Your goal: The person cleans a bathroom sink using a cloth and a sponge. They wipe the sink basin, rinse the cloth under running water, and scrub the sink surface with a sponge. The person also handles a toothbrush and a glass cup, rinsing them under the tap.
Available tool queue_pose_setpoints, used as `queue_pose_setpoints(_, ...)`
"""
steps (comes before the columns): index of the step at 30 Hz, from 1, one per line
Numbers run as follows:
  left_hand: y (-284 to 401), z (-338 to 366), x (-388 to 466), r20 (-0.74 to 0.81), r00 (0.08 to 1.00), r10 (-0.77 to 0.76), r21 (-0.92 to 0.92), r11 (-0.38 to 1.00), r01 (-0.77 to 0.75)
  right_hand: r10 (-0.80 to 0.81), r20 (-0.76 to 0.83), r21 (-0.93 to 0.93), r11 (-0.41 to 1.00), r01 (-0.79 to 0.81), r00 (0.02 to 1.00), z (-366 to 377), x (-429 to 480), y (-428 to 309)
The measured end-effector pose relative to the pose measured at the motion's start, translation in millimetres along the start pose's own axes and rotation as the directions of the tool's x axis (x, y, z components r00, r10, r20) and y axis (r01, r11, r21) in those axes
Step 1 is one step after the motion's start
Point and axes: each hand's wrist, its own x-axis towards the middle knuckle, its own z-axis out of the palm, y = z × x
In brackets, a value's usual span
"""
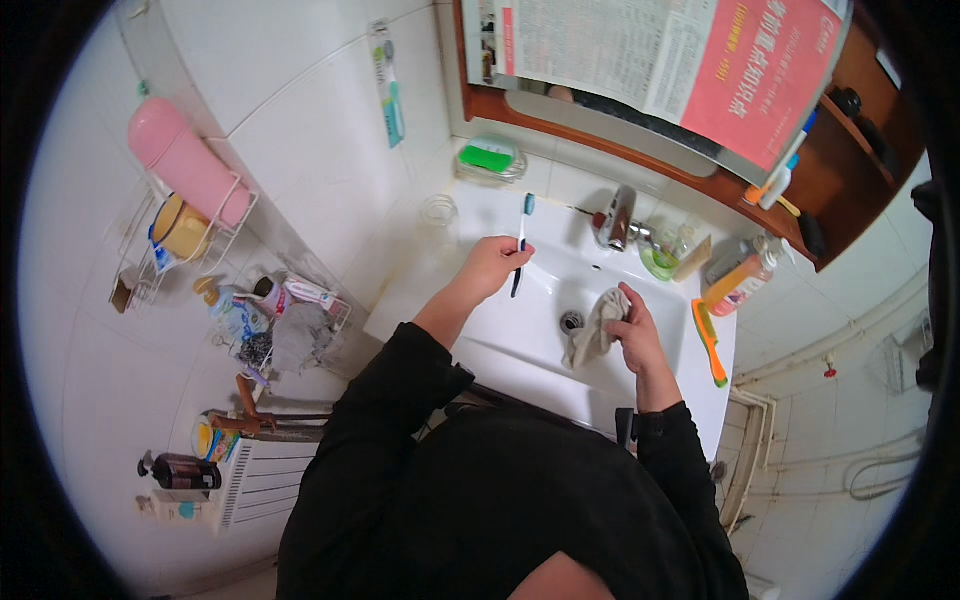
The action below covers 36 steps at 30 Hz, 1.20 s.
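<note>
Between the thumb and fingers of my left hand (491,271) is a toothbrush (523,234), its bristle head up and its dark handle end poking out below the grip. The hand is over the left side of a white washbasin (480,360). My right hand (639,330) grips a crumpled greyish cloth (600,326) above the right side of the bowl. The cloth hangs down beside the drain (571,322). At the back of the basin stands a chrome faucet (619,217), apart from both hands.
Left of the bowl is a clear glass (439,214); behind it, a green soap bar (486,158) lies in a dish. An orange comb (709,341) and pump bottles (742,281) line the right rim. A wooden mirror cabinet (585,139) overhangs the back. Wire racks (240,206) hold toiletries at left.
</note>
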Motion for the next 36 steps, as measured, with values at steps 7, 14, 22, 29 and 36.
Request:
queue_pose_setpoints(7,-5.6,16.6,-6.0,0.106,0.988,-0.11,-0.017,0.993,0.113,-0.06,0.028,-0.061,0.996,0.061,0.998,-5.0,2.2,12.9)
queue_pose_setpoints(14,-9.7,20.0,-11.2,0.141,0.984,-0.111,-0.049,0.992,0.119,-0.128,-0.183,0.187,0.969,0.162,0.975,-8.9,1.6,6.4)
queue_pose_setpoints(22,-18.0,18.4,-15.0,0.139,0.979,-0.149,-0.007,0.988,0.152,-0.132,-0.239,0.203,0.962,0.182,0.962,-4.6,5.0,-8.5)
queue_pose_setpoints(29,-24.2,21.5,-14.8,0.147,0.978,-0.148,-0.044,0.987,0.156,0.001,-0.317,-0.047,0.999,-0.017,0.949,-6.1,21.2,6.1)
queue_pose_setpoints(36,-31.6,25.3,-11.7,0.174,0.968,-0.179,0.023,0.984,0.177,0.003,-0.368,-0.031,0.999,-0.016,0.93,-8.7,43.1,20.8)
